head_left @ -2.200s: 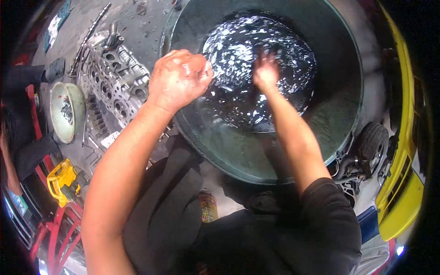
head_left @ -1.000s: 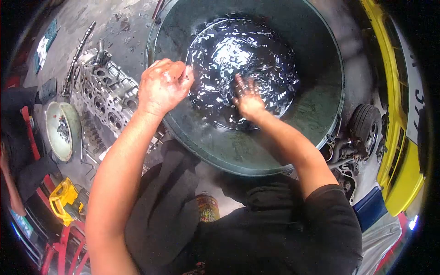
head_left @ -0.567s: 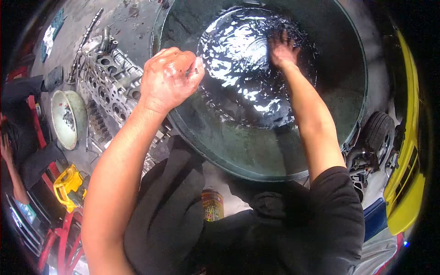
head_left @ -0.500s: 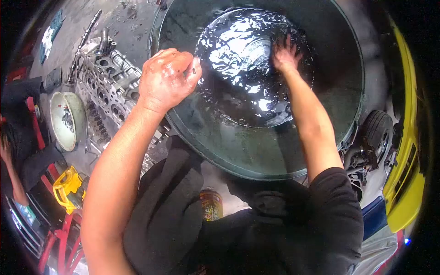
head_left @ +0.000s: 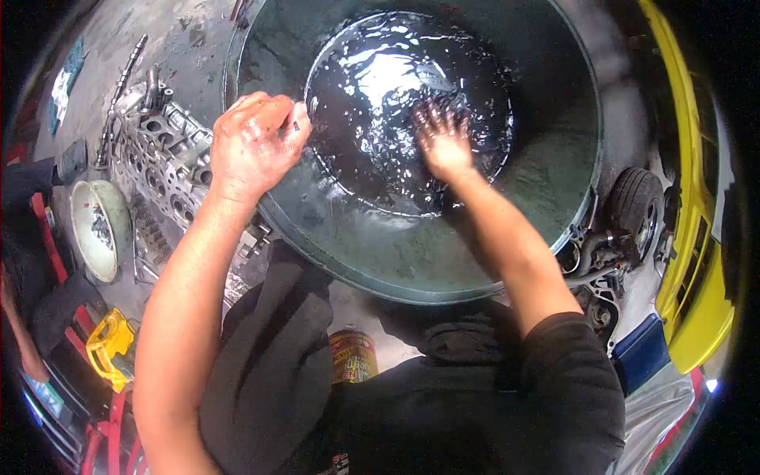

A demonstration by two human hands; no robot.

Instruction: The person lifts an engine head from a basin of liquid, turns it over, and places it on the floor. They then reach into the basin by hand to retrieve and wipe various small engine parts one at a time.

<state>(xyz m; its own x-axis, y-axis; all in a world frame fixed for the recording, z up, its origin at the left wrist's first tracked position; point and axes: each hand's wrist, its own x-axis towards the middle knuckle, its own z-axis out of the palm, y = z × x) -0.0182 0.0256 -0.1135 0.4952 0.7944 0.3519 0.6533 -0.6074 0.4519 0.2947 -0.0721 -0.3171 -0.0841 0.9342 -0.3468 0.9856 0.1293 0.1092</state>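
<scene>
Dark, rippling liquid (head_left: 372,150) lies in the middle of a large round green basin (head_left: 427,269). My right hand (head_left: 445,142) dips into it, fingers spread and partly under the surface, with nothing seen in it. Over the basin's left rim, my left hand (head_left: 257,142) is raised and wet. Its fingers are closed around a small dark thing between thumb and forefinger, too small to name.
A metal cylinder head (head_left: 158,158) and a pale bowl of small parts (head_left: 101,229) are at left, near a yellow object (head_left: 108,348). A can (head_left: 353,356) stands below the basin. A tyre (head_left: 637,207) and yellow car panel (head_left: 689,166) are at right. Another person's arm shows far left.
My right hand has moved left and slightly down in the liquid, to nearer the basin's middle. My left hand stays closed by the rim. The whole view has shifted a little.
</scene>
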